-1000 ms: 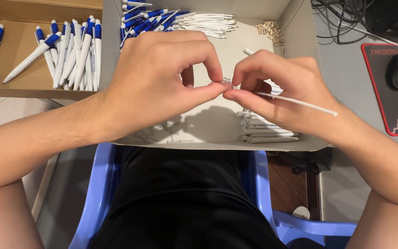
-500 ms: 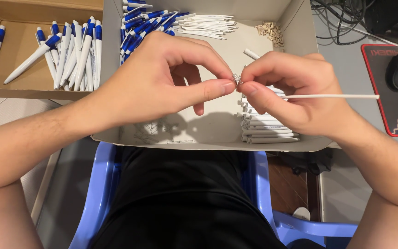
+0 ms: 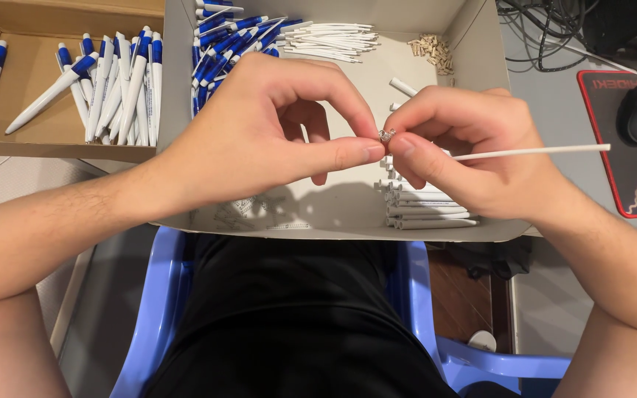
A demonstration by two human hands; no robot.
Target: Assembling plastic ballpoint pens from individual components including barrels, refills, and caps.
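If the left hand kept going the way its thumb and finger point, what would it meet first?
The small metal spring pinched at its fingertips, then right away the right hand holding the thin white refill. The left hand points right, with almost no gap.

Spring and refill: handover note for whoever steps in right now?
Left hand: thumb and forefinger pinch a small metal spring.
Right hand: grips a thin white refill, tip at the spring, tail pointing right.
Both hands are over the white box holding blue-and-white parts, white tubes and a small tan pile.
Done: finished pens lie in the brown box to the left.
Left: spring not visibly seated on the refill; loose parts remain.
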